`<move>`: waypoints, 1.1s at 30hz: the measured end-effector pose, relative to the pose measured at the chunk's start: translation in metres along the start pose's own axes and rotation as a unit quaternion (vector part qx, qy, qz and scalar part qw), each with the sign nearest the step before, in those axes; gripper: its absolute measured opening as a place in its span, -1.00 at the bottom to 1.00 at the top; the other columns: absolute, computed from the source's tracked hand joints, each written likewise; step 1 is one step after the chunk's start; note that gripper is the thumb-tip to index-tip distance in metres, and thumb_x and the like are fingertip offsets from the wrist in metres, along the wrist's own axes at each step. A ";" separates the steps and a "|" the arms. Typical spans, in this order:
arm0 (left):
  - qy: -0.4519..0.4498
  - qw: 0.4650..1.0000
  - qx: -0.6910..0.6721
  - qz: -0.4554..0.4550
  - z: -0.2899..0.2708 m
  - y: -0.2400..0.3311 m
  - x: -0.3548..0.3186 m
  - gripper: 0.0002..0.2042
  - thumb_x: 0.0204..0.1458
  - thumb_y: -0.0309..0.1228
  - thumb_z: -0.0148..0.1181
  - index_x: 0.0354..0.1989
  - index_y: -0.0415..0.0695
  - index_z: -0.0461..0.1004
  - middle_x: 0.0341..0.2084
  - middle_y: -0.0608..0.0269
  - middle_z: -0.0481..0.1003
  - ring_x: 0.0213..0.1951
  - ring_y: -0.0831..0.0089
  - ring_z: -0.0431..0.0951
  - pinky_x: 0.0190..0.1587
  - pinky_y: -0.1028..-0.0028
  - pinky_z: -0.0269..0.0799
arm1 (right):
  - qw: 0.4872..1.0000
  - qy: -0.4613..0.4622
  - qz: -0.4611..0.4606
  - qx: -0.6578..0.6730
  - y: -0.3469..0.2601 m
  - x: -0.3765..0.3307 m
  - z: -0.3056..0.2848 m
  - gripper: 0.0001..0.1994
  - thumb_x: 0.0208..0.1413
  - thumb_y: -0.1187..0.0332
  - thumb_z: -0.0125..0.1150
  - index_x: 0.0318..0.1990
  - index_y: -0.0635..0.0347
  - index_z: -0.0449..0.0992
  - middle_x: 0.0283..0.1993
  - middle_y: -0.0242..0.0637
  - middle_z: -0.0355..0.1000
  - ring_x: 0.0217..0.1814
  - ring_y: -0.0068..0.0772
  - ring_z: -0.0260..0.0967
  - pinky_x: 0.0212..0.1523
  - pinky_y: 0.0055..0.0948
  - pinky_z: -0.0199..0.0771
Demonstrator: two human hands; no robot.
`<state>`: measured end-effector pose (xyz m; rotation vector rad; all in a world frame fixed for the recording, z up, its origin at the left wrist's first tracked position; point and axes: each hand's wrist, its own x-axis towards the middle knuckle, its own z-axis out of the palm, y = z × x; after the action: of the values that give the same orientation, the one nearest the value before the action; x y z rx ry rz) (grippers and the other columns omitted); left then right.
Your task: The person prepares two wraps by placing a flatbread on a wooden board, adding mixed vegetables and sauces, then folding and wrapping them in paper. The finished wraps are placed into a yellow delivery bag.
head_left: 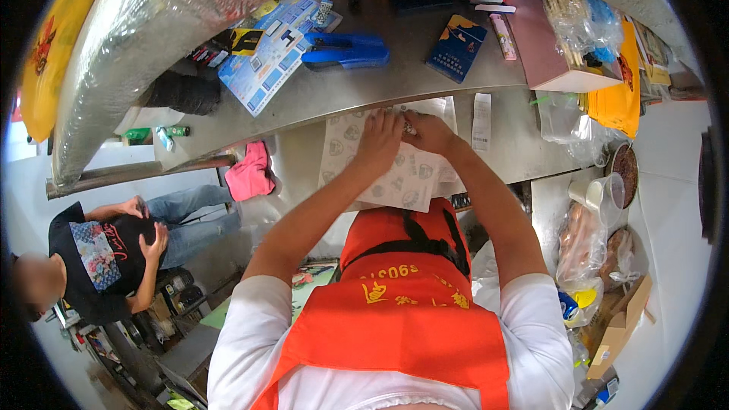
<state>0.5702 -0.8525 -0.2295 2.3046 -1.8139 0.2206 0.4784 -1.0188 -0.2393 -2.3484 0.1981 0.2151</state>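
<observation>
Sheets of white printed wrapping paper (414, 178) lie on the steel counter (296, 159) in front of me and hang over its near edge. My left hand (381, 137) is closed over the paper, its fingers bent down onto it. Right beside it, my right hand (429, 134) is closed too, gripping a crumpled bit of the paper between the hands. Whether something lies inside the paper is hidden by my fingers. A narrow printed slip (481, 121) rests just right of my right hand.
A raised steel shelf (380, 87) holds a blue stapler-like tool (347, 51), a dark blue booklet (456, 48) and a box of wooden sticks (562, 80). Pink cloth (250, 172) sits at the left. Another person (114, 258) stands left. Bagged food (581, 239) is right.
</observation>
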 end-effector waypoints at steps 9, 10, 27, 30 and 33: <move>-0.163 0.979 -0.104 -0.069 -0.003 -0.016 0.025 -0.52 -0.05 -0.47 0.13 0.11 -0.32 0.32 0.05 -0.11 0.33 0.17 -0.04 0.27 0.16 0.05 0.18 | 0.970 0.068 0.056 -0.226 -0.021 0.000 0.019 -0.51 -0.04 0.29 0.17 0.09 0.28 0.36 0.14 0.03 0.34 0.23 -0.02 0.25 0.19 -0.05 0.21; -0.141 0.981 -0.119 -0.067 -0.006 -0.012 0.022 -0.52 -0.05 -0.47 0.13 0.11 -0.31 0.33 0.05 -0.11 0.35 0.18 -0.05 0.28 0.16 0.05 0.20 | 0.975 0.069 0.080 -0.196 -0.014 0.004 0.020 -0.51 -0.04 0.31 0.16 0.09 0.29 0.36 0.13 0.03 0.34 0.21 -0.04 0.26 0.19 -0.05 0.19; -0.072 0.991 -0.059 -0.097 0.056 -0.047 0.026 -0.51 0.02 -0.43 0.14 0.20 -0.16 0.33 0.08 -0.10 0.43 0.10 -0.07 0.43 0.19 -0.03 0.26 | 0.960 0.161 0.030 -0.227 0.023 0.065 0.043 -0.45 -0.13 0.26 0.27 0.14 0.03 0.46 0.26 -0.08 0.35 0.36 -0.11 0.23 0.30 -0.10 0.22; -0.144 0.978 -0.119 -0.095 0.026 -0.040 0.043 -0.54 -0.01 -0.42 0.19 0.14 -0.14 0.39 0.04 -0.09 0.46 0.10 -0.04 0.44 0.14 0.02 0.34 | 0.972 -0.026 0.098 -0.213 -0.025 0.036 -0.012 -0.45 -0.19 0.24 0.32 0.07 0.09 0.49 0.11 -0.07 0.45 0.21 -0.05 0.38 0.17 -0.08 0.37; -0.329 0.929 -0.143 -0.094 -0.030 -0.002 0.061 -0.49 -0.10 -0.44 0.27 0.13 -0.15 0.41 0.05 -0.09 0.46 0.12 0.03 0.44 0.14 0.11 0.36 | 0.988 -0.017 0.080 -0.134 -0.015 -0.001 -0.011 -0.46 -0.24 0.26 0.33 0.02 0.15 0.50 -0.01 -0.07 0.51 0.08 -0.03 0.46 0.07 -0.13 0.45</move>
<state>0.5869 -0.9024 -0.1855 2.4735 -1.6858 -0.8868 0.4813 -1.0161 -0.2217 -2.5938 0.3616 0.3812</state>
